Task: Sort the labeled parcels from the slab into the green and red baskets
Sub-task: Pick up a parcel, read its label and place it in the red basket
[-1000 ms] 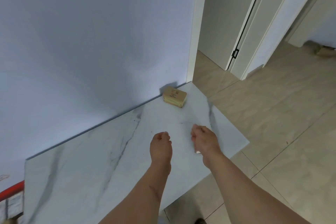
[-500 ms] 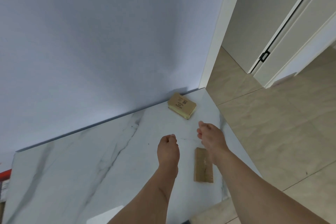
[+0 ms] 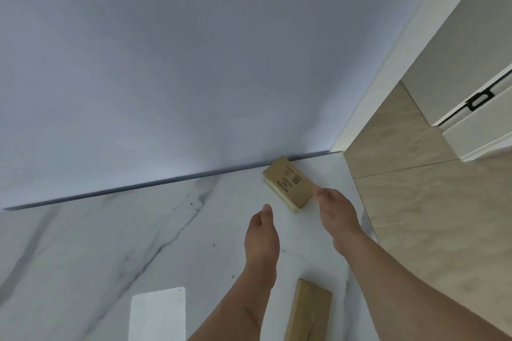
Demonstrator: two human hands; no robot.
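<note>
tan parcel (image 3: 288, 182) — flat, printed face up, at slab's 1 o'clock corner by the wall | brown parcel (image 3: 309, 313) — flat, long, at 5 o'clock, cut by frame edge | slab (image 3: 110, 243) — white marble, grey-veined

Both hands now nearer the labeled parcel (image 3: 288, 182).

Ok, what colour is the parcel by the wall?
Tan, kraft-paper brown, with dark print on top; the head view shows the parcel best.

Single head-worn wide-angle view, looking forward and down, close over the slab (image 3: 110, 243) by the wall (image 3: 166, 63)
</note>
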